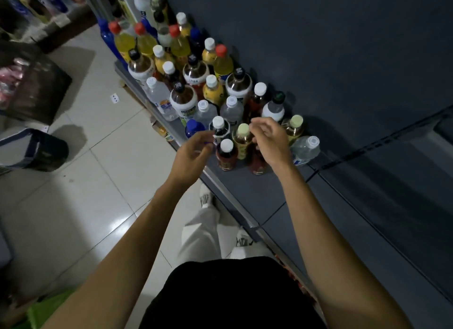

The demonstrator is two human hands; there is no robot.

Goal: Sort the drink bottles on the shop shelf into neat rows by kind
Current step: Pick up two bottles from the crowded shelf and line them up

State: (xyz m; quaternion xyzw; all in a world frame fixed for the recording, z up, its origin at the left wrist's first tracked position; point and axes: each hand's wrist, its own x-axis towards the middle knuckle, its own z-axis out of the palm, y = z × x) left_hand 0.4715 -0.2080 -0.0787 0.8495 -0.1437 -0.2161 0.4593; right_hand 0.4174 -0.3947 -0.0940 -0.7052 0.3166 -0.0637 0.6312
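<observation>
Head view: both hands hover over shelf [247, 193] bottles, left hand [195, 150] fingers loosely curled, right hand [270, 139] fingers curled, nothing gripped.

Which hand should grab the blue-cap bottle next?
Probably the left hand. It hovers right beside the blue-cap bottle at the shelf's front edge, while the right hand is over the pale-green-cap bottle, farther off.

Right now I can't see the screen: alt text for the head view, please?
Left hand and right hand hover over mixed drink bottles crowded unsorted on a grey shop shelf; neither grip clearly holds one.
</observation>
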